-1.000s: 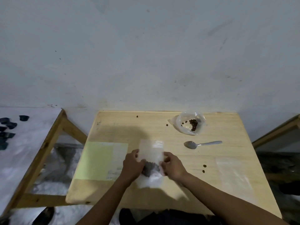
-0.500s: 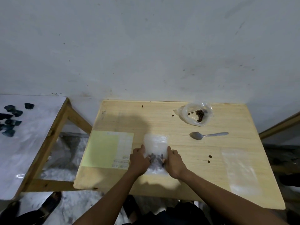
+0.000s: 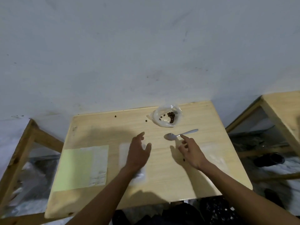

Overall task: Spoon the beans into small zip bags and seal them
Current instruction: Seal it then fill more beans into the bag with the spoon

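A clear plastic bag (image 3: pixel 164 118) holding dark beans (image 3: pixel 171 116) lies open at the back of the wooden table (image 3: pixel 162 184). In front of it lies a metal spoon (image 3: pixel 178 135). My right hand (image 3: pixel 191 151) reaches toward the spoon, its index finger stretched out just short of the spoon's neck and its other fingers loosely curled, holding nothing. My left hand (image 3: pixel 138 154) hovers with spread fingers over a small zip bag (image 3: pixel 124 153) that lies flat on the table, mostly hidden under that hand and forearm.
A pale green and white sheet (image 3: pixel 81 166) lies at the table's left. More clear bags (image 3: pixel 212 154) lie at the right. Loose beans (image 3: pixel 146 120) sit near the back edge and one by my right wrist. Wooden tables stand on both sides.
Both hands have let go of the small zip bag, which now lies flat. My right hand has moved up and right toward the spoon; my left hand has lifted and spread.
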